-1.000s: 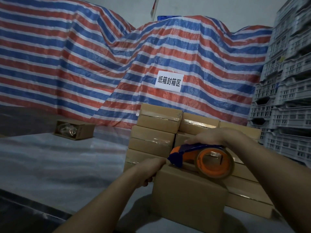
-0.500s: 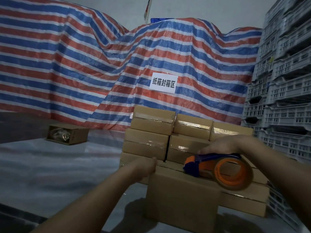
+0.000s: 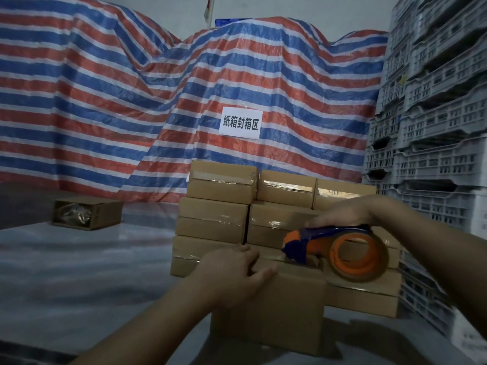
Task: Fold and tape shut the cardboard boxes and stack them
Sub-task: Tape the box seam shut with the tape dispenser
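Note:
A brown cardboard box (image 3: 276, 314) stands on the table in front of me. My left hand (image 3: 234, 272) grips its upper left edge, thumb on the near face. My right hand (image 3: 350, 212) holds an orange and blue tape dispenser (image 3: 340, 248) from above, its blue nose down on the box top near the middle, the roll hanging over the right end. Behind the box rises a stack of taped boxes (image 3: 221, 214), three layers high.
An open box (image 3: 84, 214) with clear plastic inside lies on its side at the far left of the grey table (image 3: 79, 272). Grey plastic crates (image 3: 432, 127) tower on the right. A striped tarp (image 3: 105, 101) with a white sign (image 3: 241, 123) hangs behind.
The tape dispenser has travelled to the right along the box top. My left hand has slid up onto the box's top left edge. The camera view shifted a little.

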Demonstrator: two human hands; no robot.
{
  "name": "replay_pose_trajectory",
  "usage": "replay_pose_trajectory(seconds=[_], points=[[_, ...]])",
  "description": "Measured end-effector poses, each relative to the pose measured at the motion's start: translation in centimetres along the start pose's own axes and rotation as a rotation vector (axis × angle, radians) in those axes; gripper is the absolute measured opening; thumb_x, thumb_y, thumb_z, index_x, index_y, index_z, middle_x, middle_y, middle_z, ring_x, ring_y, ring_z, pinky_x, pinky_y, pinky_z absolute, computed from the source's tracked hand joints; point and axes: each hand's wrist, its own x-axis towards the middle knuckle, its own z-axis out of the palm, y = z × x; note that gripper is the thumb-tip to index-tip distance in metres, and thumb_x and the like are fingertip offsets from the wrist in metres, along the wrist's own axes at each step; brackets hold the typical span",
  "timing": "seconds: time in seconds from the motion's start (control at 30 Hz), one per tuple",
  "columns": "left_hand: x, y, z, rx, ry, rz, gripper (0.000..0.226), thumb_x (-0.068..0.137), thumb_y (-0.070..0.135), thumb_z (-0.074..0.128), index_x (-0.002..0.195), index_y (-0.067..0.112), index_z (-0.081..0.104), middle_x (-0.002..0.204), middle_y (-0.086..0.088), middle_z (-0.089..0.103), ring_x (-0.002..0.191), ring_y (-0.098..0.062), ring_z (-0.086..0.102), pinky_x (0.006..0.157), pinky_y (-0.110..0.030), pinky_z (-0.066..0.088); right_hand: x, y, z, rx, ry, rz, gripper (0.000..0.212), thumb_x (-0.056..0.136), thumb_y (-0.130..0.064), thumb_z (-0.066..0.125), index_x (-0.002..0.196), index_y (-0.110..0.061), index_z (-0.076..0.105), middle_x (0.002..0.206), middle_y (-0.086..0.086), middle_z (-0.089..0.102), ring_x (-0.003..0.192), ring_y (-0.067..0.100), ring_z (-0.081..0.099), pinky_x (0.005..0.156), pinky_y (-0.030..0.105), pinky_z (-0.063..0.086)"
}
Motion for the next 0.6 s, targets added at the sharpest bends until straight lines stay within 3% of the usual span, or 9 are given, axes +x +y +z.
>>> replay_pose_trajectory(seconds=[0.13, 0.23, 0.33, 0.43, 0.47, 0.53, 0.6], points=[[-0.2, 0.3, -0.6, 0.002, -0.042, 0.004, 0.100, 0.069, 0.091, 0.005, 0.135, 0.029, 0.048, 0.141, 0.002, 0.051, 0.122, -0.017, 0.051, 0.095, -0.036, 0.043, -2.2, 4.1, -0.6, -0.066, 0.037, 0.026, 0.060, 0.080, -0.079, 0.046, 0.085, -0.023, 0.066, 0.061, -0.010, 0.064, 0.055, 0.008, 0.059, 0.065, 0.022, 0.051], [0.0, 0.5, -0.9, -0.018, -0.086, 0.004, 0.102, 0.068, 0.093, 0.007, 0.137, 0.029, 0.046, 0.139, 0.003, 0.051, 0.119, -0.014, 0.052, 0.095, -0.035, 0.044, -2.6, 5.5, 0.9, -0.083, 0.060, 0.057, 0.055, 0.090, -0.075, 0.040, 0.080, -0.026, 0.064, 0.055, -0.014, 0.063, 0.049, 0.003, 0.057, 0.062, 0.017, 0.049], [0.6, 1.0, -1.5, -0.035, -0.174, -0.036, 0.087, 0.070, 0.094, 0.016, 0.111, 0.031, 0.059, 0.107, 0.004, 0.063, 0.094, -0.010, 0.060, 0.082, -0.032, 0.051, -2.5, 5.6, 1.8, -0.042, 0.078, 0.047, 0.052, 0.094, -0.070, 0.039, 0.079, -0.026, 0.062, 0.052, -0.015, 0.061, 0.045, 0.000, 0.056, 0.057, 0.015, 0.046], [2.0, 3.0, -2.6, 0.008, -0.206, -0.063, 0.089, 0.073, 0.093, 0.020, 0.096, 0.022, 0.067, 0.086, 0.002, 0.067, 0.077, -0.013, 0.063, 0.072, -0.031, 0.051, -2.6, 6.1, 2.1, -0.048, 0.105, 0.032, 0.053, 0.092, -0.071, 0.040, 0.082, -0.025, 0.064, 0.058, -0.013, 0.063, 0.050, 0.001, 0.058, 0.069, 0.022, 0.047], [2.5, 3.8, -2.7, 0.008, -0.192, -0.057, 0.089, 0.074, 0.092, 0.023, 0.103, 0.020, 0.067, 0.090, 0.002, 0.067, 0.081, -0.014, 0.064, 0.073, -0.031, 0.051, -2.5, 6.2, 2.1, -0.046, 0.110, 0.026, 0.054, 0.091, -0.073, 0.041, 0.083, -0.025, 0.065, 0.062, -0.011, 0.064, 0.053, 0.003, 0.059, 0.072, 0.024, 0.047], [3.2, 5.7, -2.8, -0.076, -0.197, -0.017, 0.087, 0.076, 0.089, 0.033, 0.128, 0.023, 0.055, 0.118, 0.001, 0.063, 0.103, -0.015, 0.060, 0.085, -0.034, 0.050, -2.4, 6.4, 2.2, -0.035, 0.117, 0.011, 0.056, 0.089, -0.075, 0.042, 0.086, -0.025, 0.067, 0.069, -0.008, 0.066, 0.060, 0.006, 0.060, 0.078, 0.028, 0.049], [3.4, 7.3, -2.5, -0.171, -0.296, 0.046, 0.085, 0.078, 0.085, 0.041, 0.141, 0.028, 0.041, 0.141, -0.002, 0.050, 0.119, -0.018, 0.051, 0.100, -0.041, 0.045, -2.4, 6.7, 2.4, -0.050, 0.134, 0.005, 0.060, 0.088, -0.078, 0.042, 0.090, -0.024, 0.070, 0.077, -0.004, 0.069, 0.070, 0.010, 0.064, 0.087, 0.032, 0.051]])
